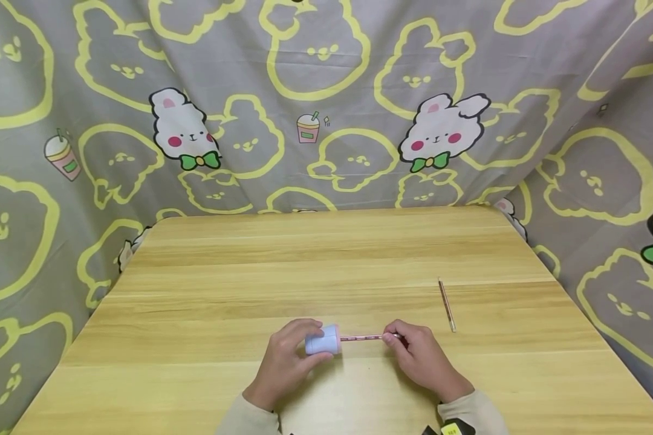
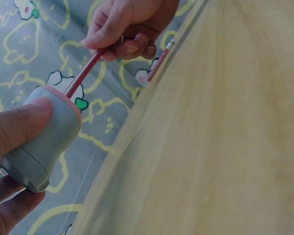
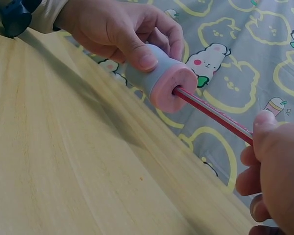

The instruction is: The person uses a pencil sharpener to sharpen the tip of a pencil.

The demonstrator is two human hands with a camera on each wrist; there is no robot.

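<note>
So on the far left there's a grey curtain with yellow bunny outlines, running across the back and round to the right too, behind a wood-look table. Next along, the left hand has its thumb and fingers wrapped round a light blue sharpener, which sits sideways over the near part of the table, pink end facing right. A red and silver pencil goes straight into the hole in that pink face, pretty much level in the head view. Its other end is pinched between the thumb and curled fingers of the right hand. Just past that hand, a second pencil lies on the table by itself, slightly angled and touching neither hand.
</note>
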